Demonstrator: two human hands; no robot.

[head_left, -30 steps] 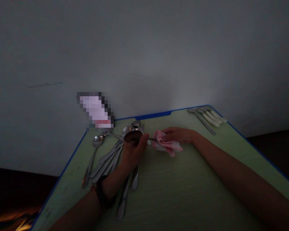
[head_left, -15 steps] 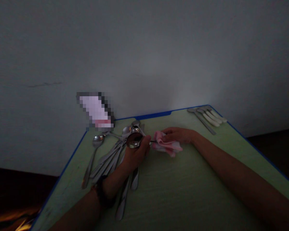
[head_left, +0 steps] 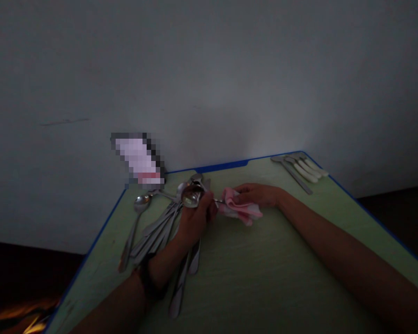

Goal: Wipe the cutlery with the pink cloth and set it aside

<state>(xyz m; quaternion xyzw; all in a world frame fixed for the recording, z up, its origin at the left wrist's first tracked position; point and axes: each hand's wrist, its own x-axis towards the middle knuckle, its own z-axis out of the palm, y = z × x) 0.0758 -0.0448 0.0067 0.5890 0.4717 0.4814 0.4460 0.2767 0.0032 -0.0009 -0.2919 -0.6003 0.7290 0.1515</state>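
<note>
My left hand point(head_left: 197, 214) is closed on a shiny metal spoon point(head_left: 191, 195) with a large round bowl, gripping it just behind the bowl. The spoon's handle runs right into a pink and white cloth point(head_left: 242, 208). My right hand point(head_left: 256, 194) pinches this cloth around the handle, whose far end is hidden. Beneath and beside my left hand lies a loose pile of metal cutlery point(head_left: 160, 232), mostly spoons, partly covered by the hand and forearm. A single spoon point(head_left: 141, 202) lies at the pile's left side.
A pale green table point(head_left: 251, 278) with a blue edge stands against a grey wall point(head_left: 209, 83). Several forks point(head_left: 301, 169), some with white handles, lie at the back right corner. A blurred-out phone-like object point(head_left: 137, 157) leans at the back left.
My left hand has tilted the spoon slightly, its bowl moving a little up and left and showing more of its bright inside. The right hand and cloth have barely shifted.
</note>
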